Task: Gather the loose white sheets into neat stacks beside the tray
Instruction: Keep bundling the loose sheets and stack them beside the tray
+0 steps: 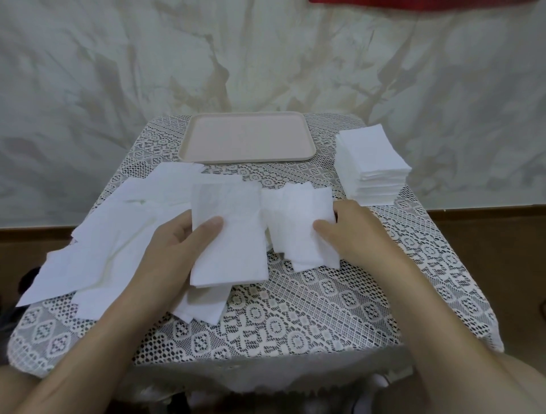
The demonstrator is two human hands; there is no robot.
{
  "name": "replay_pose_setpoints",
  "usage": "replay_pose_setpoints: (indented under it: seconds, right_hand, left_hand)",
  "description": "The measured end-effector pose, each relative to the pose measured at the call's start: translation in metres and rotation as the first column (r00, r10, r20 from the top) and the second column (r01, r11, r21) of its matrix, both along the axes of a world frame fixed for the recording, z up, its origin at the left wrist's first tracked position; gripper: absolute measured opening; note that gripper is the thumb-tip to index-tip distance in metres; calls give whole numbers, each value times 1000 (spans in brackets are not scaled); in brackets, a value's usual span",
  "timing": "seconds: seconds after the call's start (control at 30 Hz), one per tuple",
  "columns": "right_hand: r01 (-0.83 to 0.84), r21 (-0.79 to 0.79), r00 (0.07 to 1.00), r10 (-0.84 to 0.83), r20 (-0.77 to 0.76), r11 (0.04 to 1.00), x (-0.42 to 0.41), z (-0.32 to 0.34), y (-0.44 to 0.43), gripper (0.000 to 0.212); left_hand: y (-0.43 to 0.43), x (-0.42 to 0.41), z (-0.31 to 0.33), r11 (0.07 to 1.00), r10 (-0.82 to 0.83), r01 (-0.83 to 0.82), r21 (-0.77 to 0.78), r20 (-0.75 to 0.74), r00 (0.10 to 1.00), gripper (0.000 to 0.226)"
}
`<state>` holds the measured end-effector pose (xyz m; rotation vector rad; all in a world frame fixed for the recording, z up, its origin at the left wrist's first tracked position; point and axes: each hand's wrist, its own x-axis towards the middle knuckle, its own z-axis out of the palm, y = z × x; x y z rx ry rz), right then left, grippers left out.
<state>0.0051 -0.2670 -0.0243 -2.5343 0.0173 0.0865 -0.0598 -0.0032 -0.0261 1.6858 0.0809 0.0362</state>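
— Well, how did the fingers lie?

— The left hand pinched a folded bundle of white sheets, thumb flat on top and the other fingers tucked underneath. The right hand laid its thumb on a small pile just beside the bundle, with its fingers curled at the pile's right edge.

— And the rest of the sheets?

— Loose sheets lay overlapping on the left of the lace cloth, some passing under the left hand. A neat stack stood to the right of the pink tray, near it but apart.

— Anything hard to make out?

— The right fingertips were hidden behind the pile, so I could not tell whether they reached under it. How many sheets the bundle held could not be counted. A red strip was cut off by the top edge.
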Motion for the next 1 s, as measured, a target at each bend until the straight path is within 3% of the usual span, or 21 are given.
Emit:
replay_pose_setpoints:
  seconds: [0.1, 0.27, 0.43, 0.6, 0.7, 0.87, 1.0]
  right_hand:
    - [-51, 151, 998, 56, -25, 987, -13, 7, -1, 28]
    - [-83, 70, 996, 85, -18, 994, -28, 2, -10, 24]
    - [-48, 123, 999, 47, 10, 991, -26, 2, -20, 27]
    - [-6, 217, 999, 15, -37, 976, -20, 1, -20, 21]
    - [31, 301, 998, -12, -65, 953, -18, 3, -16, 28]
    - [28, 378, 989, 29, -142, 926, -21, 7, -15, 12]
    - [33, 491, 998, -5, -58, 870, -27, 15, -17, 9]
  left_hand:
    - [-1, 0, 1, 1000, -7, 7, 3, 0, 1000, 21]
    - [-1, 0, 1, 1000, -3, 3, 1, 5, 1000, 24]
    - [0, 1, -1, 1000, -4, 4, 18, 8, 1000, 20]
    - [0, 1, -2, 1000, -2, 2, 20, 6, 1000, 28]
    - [-1, 1, -1, 1000, 2, -2, 10, 3, 1000, 26]
    - [1, 0, -1, 999, -15, 15, -34, -5, 1000, 34]
    - [0, -4, 0, 998, -2, 1, -68, -10, 1000, 29]
